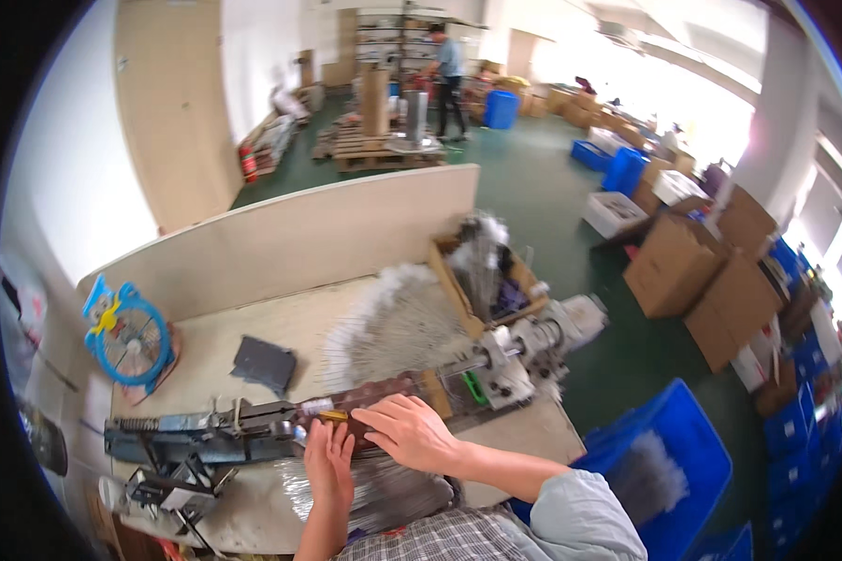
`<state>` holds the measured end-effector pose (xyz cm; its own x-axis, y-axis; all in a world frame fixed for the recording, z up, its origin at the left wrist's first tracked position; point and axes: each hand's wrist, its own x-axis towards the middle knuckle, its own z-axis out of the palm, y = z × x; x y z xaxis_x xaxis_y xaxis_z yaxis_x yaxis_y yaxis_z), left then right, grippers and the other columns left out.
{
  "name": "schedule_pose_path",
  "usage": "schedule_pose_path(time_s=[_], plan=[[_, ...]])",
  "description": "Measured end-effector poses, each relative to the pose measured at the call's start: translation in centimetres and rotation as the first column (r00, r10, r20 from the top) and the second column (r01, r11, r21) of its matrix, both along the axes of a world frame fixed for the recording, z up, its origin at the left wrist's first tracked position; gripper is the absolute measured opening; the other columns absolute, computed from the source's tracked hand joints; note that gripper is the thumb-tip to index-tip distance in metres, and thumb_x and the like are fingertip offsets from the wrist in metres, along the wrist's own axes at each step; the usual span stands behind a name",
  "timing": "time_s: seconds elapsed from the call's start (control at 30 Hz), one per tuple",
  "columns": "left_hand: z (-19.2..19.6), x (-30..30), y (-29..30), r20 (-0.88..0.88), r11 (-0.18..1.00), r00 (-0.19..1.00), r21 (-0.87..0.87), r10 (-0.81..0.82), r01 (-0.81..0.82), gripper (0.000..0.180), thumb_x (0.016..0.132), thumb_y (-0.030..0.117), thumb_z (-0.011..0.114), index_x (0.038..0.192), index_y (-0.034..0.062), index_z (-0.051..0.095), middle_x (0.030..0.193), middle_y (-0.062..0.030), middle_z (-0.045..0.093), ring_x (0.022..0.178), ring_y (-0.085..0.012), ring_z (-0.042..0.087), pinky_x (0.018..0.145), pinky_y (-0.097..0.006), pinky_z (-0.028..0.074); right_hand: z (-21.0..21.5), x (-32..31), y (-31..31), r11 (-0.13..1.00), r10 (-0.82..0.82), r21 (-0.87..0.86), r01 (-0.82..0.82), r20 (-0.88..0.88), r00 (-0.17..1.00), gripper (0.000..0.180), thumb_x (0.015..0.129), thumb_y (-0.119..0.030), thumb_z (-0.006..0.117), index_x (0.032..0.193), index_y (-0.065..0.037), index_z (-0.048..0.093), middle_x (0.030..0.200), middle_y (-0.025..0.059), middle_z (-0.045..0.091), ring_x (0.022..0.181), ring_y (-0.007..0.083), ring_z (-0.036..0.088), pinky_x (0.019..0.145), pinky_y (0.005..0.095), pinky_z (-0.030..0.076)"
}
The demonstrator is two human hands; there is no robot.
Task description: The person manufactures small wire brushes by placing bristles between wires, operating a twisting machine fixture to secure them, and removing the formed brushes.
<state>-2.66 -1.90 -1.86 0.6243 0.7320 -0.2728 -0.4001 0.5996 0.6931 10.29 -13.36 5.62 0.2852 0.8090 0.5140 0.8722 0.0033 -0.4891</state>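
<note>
Dial centred on the hands. Closest, at 6 o'clock: shiny bundle (379, 491), its upper part hidden by hands and forearms, blurred. Left hand (330, 465) upright, fingers bunched, tips at a small amber piece (335, 415); cannot tell whether they pinch it. Right hand (413, 432) reaches in from 4 o'clock, fingers slightly spread, tips just beside the piece (thumb contact unclear); cannot tell any grip.

Amber piece lies on the bench machine (395, 385), partly covered by fingertips. Its long axis runs roughly 9 to 3; cannot tell front from back. The machine stretches from 9 to 2, its middle behind the hands, right end smeared.

Beyond: dark plate (264, 365) and blue fan (131, 344) at 10, pale strands (402, 318) at 12, carton (457, 292) at 1, contents indistinct. Far off, past 12: a person (449, 70), hands too small to read.
</note>
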Motion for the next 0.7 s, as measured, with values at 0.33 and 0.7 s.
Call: schedule_pose_path(time_s=[0.33, 0.7], plan=[[-4.0, -18.4, 6.5, -0.269, 0.895, 0.872, -0.067, 0.410, -0.442, 0.020, 0.095, 0.020, 0.051, 0.099, 0.0012, 0.058, 0.063, -0.0012, 0.043, 0.048, -0.0096, 0.032, 0.049, -0.025, 0.037, -7.9, -10.4, -21.7, 0.739, -0.551, -0.326, 0.590, 0.214, 0.807, 0.044, 0.075, -0.014, 0.059, 0.119, -0.009, 0.057, 0.117, 0.0069, 0.055, 0.109, 0.0256, 0.052, 0.087, 0.0381, 0.044], [-3.9, -27.4, 5.5, -0.374, 0.445, -0.345, 0.882, 0.861, 0.153, 0.082, 0.089, 0.058, 0.044, 0.126, -0.0146, 0.040, 0.117, -0.0381, 0.048, 0.110, -0.0478, 0.048, 0.095, -0.053, 0.036, -13.7, -14.4, -26.2, 0.441, -0.533, -0.390, 0.808, 0.610, 0.586, 0.057, 0.076, -0.011, 0.055, 0.132, -0.014, 0.046, 0.137, 0.0078, 0.041, 0.123, 0.0266, 0.040, 0.089, 0.0338, 0.043]])
